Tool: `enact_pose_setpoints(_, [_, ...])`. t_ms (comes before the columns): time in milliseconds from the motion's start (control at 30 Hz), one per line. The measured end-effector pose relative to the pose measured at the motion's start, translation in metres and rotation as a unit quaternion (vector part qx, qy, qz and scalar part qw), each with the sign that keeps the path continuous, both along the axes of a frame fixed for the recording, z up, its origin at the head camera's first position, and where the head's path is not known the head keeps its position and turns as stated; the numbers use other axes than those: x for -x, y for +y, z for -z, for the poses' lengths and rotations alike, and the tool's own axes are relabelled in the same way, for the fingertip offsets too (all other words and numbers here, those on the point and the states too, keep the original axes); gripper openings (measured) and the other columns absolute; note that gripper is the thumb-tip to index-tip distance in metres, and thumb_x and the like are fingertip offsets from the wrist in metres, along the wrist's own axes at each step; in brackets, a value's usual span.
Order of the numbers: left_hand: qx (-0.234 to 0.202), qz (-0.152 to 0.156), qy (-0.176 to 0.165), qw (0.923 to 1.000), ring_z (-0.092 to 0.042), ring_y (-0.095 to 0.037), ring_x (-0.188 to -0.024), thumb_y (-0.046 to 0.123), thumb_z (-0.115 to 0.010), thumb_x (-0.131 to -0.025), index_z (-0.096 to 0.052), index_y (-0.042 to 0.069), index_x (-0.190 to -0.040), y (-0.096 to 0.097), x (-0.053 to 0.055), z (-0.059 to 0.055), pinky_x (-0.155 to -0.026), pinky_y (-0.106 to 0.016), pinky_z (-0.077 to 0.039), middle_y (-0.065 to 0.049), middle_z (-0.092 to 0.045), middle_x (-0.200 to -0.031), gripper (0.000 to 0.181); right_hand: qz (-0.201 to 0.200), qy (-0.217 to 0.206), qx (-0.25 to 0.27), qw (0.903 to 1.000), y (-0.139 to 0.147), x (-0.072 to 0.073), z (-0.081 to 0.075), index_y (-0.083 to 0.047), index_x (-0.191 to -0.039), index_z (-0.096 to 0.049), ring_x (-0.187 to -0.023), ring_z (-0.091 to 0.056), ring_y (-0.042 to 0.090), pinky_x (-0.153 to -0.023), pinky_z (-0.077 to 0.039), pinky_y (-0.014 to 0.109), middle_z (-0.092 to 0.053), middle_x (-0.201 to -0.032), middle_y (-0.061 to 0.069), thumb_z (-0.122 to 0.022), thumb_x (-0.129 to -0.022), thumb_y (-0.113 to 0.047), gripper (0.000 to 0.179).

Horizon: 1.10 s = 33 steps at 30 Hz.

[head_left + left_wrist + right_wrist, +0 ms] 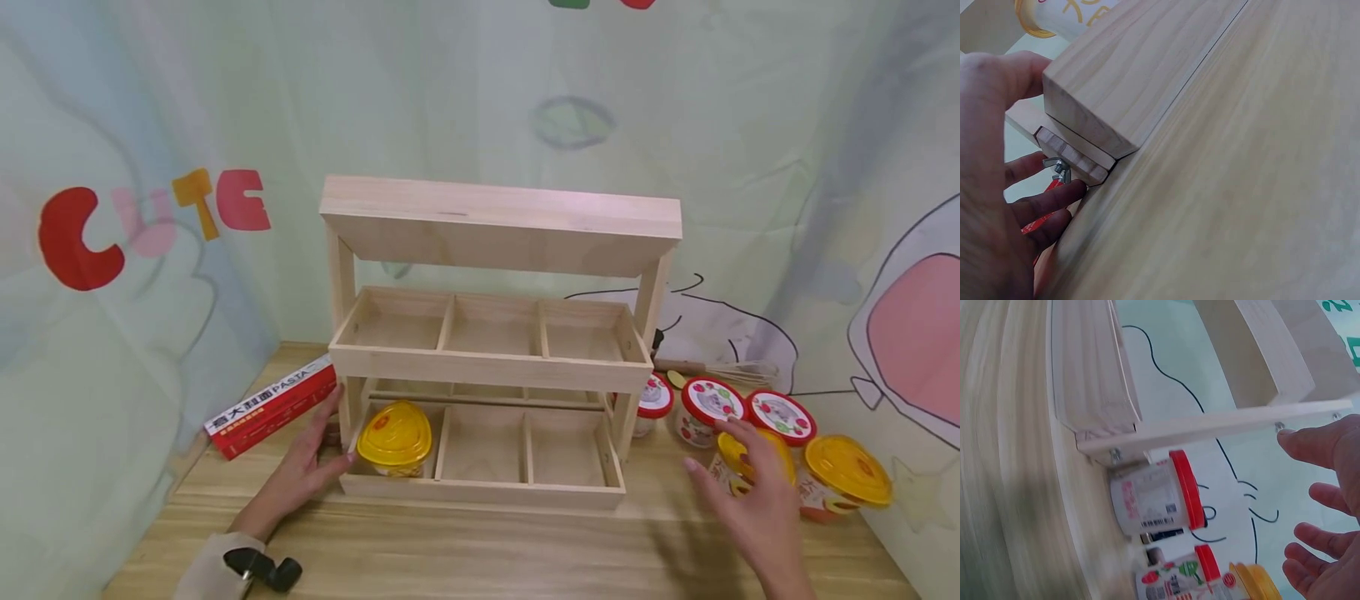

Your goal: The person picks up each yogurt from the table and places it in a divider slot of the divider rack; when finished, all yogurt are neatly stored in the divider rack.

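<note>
A two-tier wooden shelf (491,362) with divided trays stands in the middle of the table. My left hand (303,467) holds its lower left corner: the thumb lies against the end of the lower tray, the other fingers by the side post and its wing nut (1059,166). One yellow-lidded tub (395,435) sits in the left compartment of the lower tray. My right hand (757,508) is empty, fingers spread, in front of a second yellow-lidded tub (731,450) and partly covering it. Another yellow-lidded tub (847,471) stands just right of this hand.
Red-lidded tubs (712,402) stand right of the shelf, one partly behind its post. A whisk (738,372) lies behind them. On the left, a red pasta box (273,404) lies by the shelf. Printed curtains (465,100) enclose the wooden table (525,550).
</note>
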State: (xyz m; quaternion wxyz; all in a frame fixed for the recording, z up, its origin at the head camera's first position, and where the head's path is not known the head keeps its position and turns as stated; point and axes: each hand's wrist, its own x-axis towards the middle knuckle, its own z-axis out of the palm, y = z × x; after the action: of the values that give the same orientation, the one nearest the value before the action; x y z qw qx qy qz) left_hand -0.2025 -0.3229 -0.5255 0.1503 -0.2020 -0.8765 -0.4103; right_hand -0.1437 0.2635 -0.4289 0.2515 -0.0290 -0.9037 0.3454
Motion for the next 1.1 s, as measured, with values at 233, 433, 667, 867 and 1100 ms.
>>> enact_pose_setpoints(233, [-0.002, 0.004, 0.004, 1.0000, -0.065, -0.010, -0.125, 0.009, -0.079, -0.090, -0.009, 0.020, -0.174, 0.000, 0.000, 0.001, -0.100, -0.022, -0.055, -0.028, -0.038, -0.168, 0.110, 0.032, -0.014, -0.006, 0.9994, 0.017, -0.001, 0.000, -0.003, -0.149, -0.056, -0.145, -0.042, 0.051, -0.121, -0.031, 0.077, -0.052, -0.156, 0.028, -0.088, -0.091, -0.020, 0.068])
enact_pose_setpoints(433, [-0.007, 0.006, -0.001, 1.0000, -0.061, -0.001, -0.126, 0.009, -0.080, -0.090, -0.009, 0.020, -0.175, -0.001, 0.000, 0.001, -0.101, -0.022, -0.054, -0.026, -0.037, -0.169, 0.111, 0.056, -0.015, -0.016, 0.9982, 0.030, -0.001, 0.004, -0.001, -0.146, -0.058, -0.141, -0.042, 0.052, -0.120, -0.031, 0.076, -0.054, -0.152, 0.029, -0.088, -0.089, -0.015, 0.066])
enact_pose_setpoints(667, [-0.014, 0.009, -0.001, 0.9999, -0.055, 0.009, -0.127, 0.008, -0.080, -0.089, -0.009, 0.020, -0.175, 0.000, 0.000, 0.000, -0.101, -0.020, -0.053, -0.025, -0.036, -0.170, 0.111, 0.082, -0.026, -0.031, 0.9958, 0.041, 0.001, 0.007, 0.003, -0.144, -0.057, -0.139, -0.042, 0.054, -0.120, -0.030, 0.075, -0.053, -0.151, 0.033, -0.087, -0.088, -0.012, 0.065])
enact_pose_setpoints(867, [-0.012, 0.013, 0.009, 0.9998, -0.063, -0.004, -0.127, 0.006, -0.079, -0.089, -0.010, 0.019, -0.174, 0.000, 0.000, 0.001, -0.099, -0.021, -0.054, -0.029, -0.036, -0.168, 0.111, 0.088, -0.042, -0.029, 0.9948, 0.046, 0.002, 0.008, 0.003, -0.145, -0.056, -0.142, -0.038, 0.056, -0.125, -0.024, 0.075, -0.050, -0.153, 0.034, -0.086, -0.089, -0.013, 0.065])
enact_pose_setpoints(1100, [-0.012, 0.014, 0.007, 0.9998, -0.054, 0.010, -0.126, 0.006, -0.079, -0.090, -0.009, 0.019, -0.174, 0.001, 0.000, -0.001, -0.099, -0.021, -0.055, -0.028, -0.035, -0.169, 0.110, 0.086, -0.052, -0.026, 0.9946, 0.049, 0.002, 0.012, 0.004, -0.145, -0.055, -0.142, -0.036, 0.057, -0.126, -0.021, 0.075, -0.050, -0.153, 0.037, -0.085, -0.091, -0.015, 0.065])
